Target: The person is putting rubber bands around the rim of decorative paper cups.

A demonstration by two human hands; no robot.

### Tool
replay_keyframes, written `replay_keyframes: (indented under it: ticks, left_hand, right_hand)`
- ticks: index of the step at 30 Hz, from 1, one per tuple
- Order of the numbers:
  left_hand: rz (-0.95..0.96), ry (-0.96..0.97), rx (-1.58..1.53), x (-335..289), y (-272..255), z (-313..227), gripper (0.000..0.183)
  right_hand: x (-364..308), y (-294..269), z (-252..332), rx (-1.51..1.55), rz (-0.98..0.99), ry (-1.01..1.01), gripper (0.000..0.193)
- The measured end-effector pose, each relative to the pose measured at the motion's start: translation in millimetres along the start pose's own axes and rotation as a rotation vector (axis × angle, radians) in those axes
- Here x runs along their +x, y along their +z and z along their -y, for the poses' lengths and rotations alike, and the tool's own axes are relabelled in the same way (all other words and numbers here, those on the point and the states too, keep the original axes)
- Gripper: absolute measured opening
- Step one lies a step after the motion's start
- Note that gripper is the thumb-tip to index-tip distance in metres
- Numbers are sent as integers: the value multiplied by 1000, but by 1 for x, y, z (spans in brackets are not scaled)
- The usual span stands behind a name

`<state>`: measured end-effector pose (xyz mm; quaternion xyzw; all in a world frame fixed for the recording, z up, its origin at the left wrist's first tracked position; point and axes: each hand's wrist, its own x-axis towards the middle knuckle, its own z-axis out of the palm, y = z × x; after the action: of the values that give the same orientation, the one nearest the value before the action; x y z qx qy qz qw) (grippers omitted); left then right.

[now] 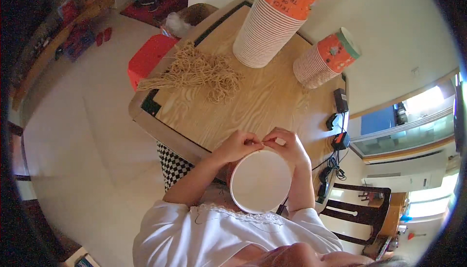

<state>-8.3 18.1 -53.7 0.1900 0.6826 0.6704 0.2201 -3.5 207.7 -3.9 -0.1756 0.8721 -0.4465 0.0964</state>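
At the table's (272, 106) near edge, left hand (240, 145) and right hand (288, 148) pinch fingertips closed, on what I cannot tell, beside the round bucket's (261, 182) rim, apparently fine fingerwork, calling next for steady pinching.

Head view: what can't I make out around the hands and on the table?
All in the head view:
What, if anything, the left hand and right hand pinch: too small, covered by their own grip.
The outer wall of the round tub, mostly: hidden behind its rim.
The top of the tall cup stack: cut off by the upper edge.
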Motion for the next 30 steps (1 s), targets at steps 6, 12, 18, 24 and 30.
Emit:
replay_keyframes:
  ticks: [6,12,18,24,30]
  left_hand:
    - [-116,64,-18,0,8,17,21]
    - [-153,96,6,-5,11,17,18]
    - [-189,141,13,-6,14,26,17]
    - [-191,150,49,-5,9,24,17]
    - [-181,106,55,-6,9,16,15]
  right_hand:
    - [-3,-6,-8,-63,-11,-33,8]
    - [-9,-6,-13,22,129,174,15]
    - [-17,-7,-16,348,127,163,12]
    - [-13,-8,-14,317,56,101,10]
    - [-6,-7,-13,245,91,38,14]
